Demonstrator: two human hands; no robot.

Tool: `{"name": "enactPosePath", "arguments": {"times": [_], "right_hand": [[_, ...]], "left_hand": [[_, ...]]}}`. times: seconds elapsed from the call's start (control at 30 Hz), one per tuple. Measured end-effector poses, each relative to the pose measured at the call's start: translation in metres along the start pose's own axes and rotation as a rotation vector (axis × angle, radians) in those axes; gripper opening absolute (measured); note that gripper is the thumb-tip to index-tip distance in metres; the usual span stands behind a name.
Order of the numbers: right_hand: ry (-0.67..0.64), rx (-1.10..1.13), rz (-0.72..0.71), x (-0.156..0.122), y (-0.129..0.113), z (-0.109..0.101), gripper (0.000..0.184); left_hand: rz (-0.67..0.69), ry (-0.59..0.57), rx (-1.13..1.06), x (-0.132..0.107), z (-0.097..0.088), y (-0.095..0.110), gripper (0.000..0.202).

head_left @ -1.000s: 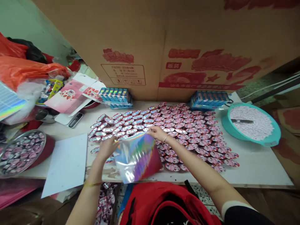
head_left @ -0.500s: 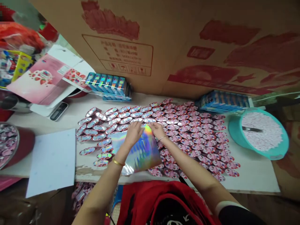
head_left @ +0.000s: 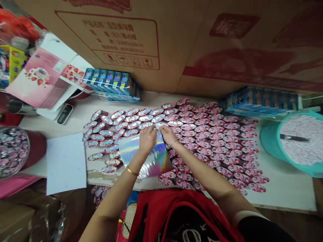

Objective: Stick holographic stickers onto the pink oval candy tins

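Observation:
A shiny holographic bag (head_left: pixel 151 158) lies on the white table (head_left: pixel 285 181) in front of me. My left hand (head_left: pixel 147 138) and my right hand (head_left: pixel 168 134) both pinch its far top edge, fingers closed, close together. Around and beyond the bag lie rows of several small oval foil-topped pieces (head_left: pixel 202 134), silver ones to the left, pink ones to the right.
A teal basin (head_left: pixel 270 141) of small white bits stands at the right. Blue packs (head_left: pixel 111 82) and more blue packs (head_left: pixel 259 101) rest against big cardboard boxes (head_left: pixel 176 43). A white sheet (head_left: pixel 66 163), a scale (head_left: pixel 59 112) and a red tub (head_left: pixel 37 146) of pieces are on the left.
The bag came down from a raised tilt to lie flat on the table. My left hand moved from its left side to the top edge, beside my right hand.

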State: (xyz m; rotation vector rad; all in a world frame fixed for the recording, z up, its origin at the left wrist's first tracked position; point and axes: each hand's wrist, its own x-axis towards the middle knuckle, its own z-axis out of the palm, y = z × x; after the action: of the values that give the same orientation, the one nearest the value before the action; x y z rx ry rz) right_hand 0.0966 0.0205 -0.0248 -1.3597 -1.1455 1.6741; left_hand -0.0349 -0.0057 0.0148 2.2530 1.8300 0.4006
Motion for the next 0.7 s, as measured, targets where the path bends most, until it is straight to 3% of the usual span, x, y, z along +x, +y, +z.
{"name": "enactPosePath", "arguments": {"times": [0.1, 0.23, 0.33, 0.4, 0.43, 0.57, 0.7], "right_hand": [[-0.004, -0.004, 0.007, 0.004, 0.001, 0.0, 0.031], [0.063, -0.029, 0.003, 0.012, 0.006, -0.001, 0.031], [0.086, -0.054, -0.008, 0.013, 0.008, 0.001, 0.03], [0.08, -0.067, -0.036, 0.012, 0.008, 0.005, 0.03], [0.076, -0.072, -0.05, 0.01, 0.007, 0.008, 0.03], [0.076, -0.099, -0.052, 0.004, 0.0, 0.019, 0.029], [0.125, -0.13, -0.067, 0.003, -0.003, 0.026, 0.026]], "left_hand": [[0.021, 0.024, -0.048, -0.013, -0.006, 0.009, 0.017], [0.151, -0.051, -0.301, -0.039, -0.035, 0.017, 0.009], [0.053, 0.067, -0.455, -0.039, -0.053, 0.011, 0.009], [-0.059, 0.14, -0.373, -0.025, -0.055, 0.002, 0.022], [-0.091, 0.122, -0.286, -0.015, -0.052, -0.003, 0.03], [-0.092, -0.133, 0.064, 0.015, -0.034, -0.018, 0.05], [-0.026, -0.176, 0.172, 0.014, -0.021, -0.023, 0.052]]}}
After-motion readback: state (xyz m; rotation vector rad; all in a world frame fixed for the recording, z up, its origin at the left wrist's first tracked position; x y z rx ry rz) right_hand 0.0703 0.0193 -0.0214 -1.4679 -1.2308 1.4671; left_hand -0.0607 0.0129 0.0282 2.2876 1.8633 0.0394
